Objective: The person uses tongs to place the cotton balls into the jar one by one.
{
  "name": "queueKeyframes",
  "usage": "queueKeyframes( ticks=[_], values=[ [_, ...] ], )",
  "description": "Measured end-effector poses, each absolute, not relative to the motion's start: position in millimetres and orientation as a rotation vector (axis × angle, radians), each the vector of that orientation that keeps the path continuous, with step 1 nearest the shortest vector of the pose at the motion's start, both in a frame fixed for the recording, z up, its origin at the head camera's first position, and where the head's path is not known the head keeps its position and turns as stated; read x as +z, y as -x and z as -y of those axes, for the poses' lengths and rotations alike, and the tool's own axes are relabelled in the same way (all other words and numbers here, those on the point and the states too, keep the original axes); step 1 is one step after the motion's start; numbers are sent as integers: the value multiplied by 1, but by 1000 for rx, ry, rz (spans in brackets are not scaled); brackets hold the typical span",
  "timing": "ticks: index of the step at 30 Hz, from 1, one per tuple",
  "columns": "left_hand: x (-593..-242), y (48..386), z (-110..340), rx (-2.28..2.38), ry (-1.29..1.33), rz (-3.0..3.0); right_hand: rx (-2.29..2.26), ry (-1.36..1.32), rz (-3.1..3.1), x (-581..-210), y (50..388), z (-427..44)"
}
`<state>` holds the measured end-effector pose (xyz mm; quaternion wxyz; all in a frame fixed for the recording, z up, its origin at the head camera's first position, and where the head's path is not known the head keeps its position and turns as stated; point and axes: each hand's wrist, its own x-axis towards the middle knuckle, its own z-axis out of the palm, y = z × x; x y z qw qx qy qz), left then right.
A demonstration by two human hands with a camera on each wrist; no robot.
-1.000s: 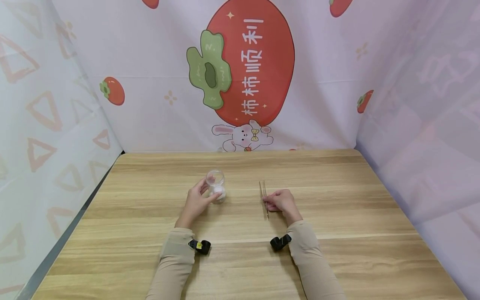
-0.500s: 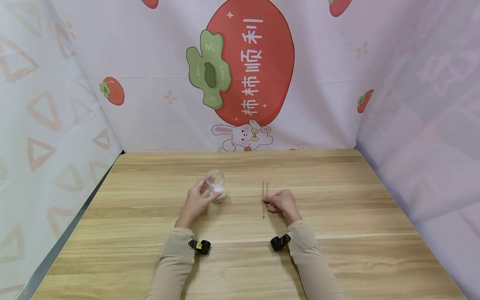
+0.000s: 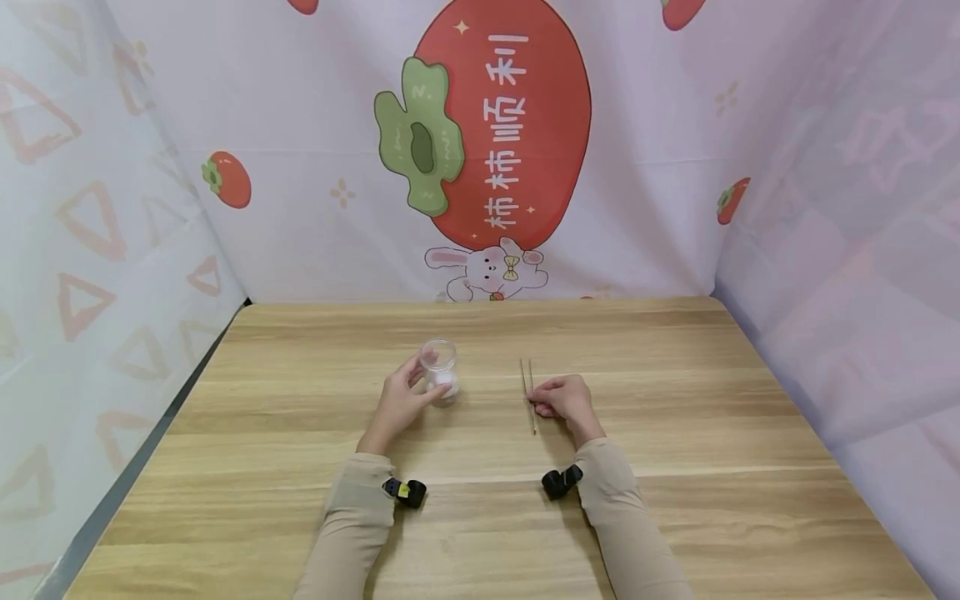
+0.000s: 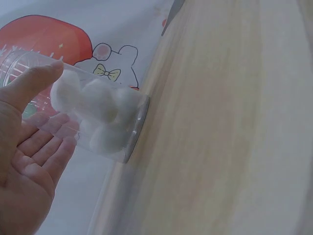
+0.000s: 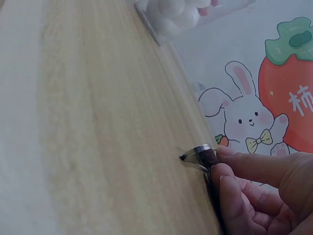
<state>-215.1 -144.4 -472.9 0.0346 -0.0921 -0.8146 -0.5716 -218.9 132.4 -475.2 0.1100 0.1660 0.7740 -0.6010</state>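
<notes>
A clear jar (image 3: 438,367) stands upright on the table, with white cotton balls (image 4: 105,110) in its lower part. My left hand (image 3: 401,404) holds it from the left side, the thumb on the near side and the fingers round the far side. In the right wrist view only the jar's lower end shows, at the top edge. Slim metal tweezers (image 3: 527,387) lie to the right of the jar, close to the tabletop, their two prongs spread and pointing away from me. My right hand (image 3: 566,402) pinches them between thumb and fingers. The right wrist view shows one metal end (image 5: 203,155) near the wood.
The wooden table (image 3: 480,517) reaches back to a printed cloth (image 3: 300,233) with a persimmon and a rabbit. More cloth hangs at the left and right sides. A black wrist camera (image 3: 405,492) is strapped to each forearm.
My left hand and the jar have shifted slightly to the right. The tweezers have turned a little back and forth in my right hand, which stays in nearly the same place.
</notes>
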Motion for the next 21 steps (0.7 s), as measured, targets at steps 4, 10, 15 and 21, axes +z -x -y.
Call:
queueKeyframes(
  ticks=[4, 10, 15, 21],
  values=[
    [-473, 215, 142, -1741, 282, 2502, -1774, -478, -2269, -475, 221, -132],
    [-473, 214, 140, -1744, 284, 2505, -1774, -488, -2263, -477, 221, -133],
    [-476, 217, 141, -1707, 300, 2543, -1789, -488, -2255, -475, 221, -135],
    [-475, 219, 147, -1721, 289, 2569, -1780, -434, -2283, -461, 224, -144]
  ],
)
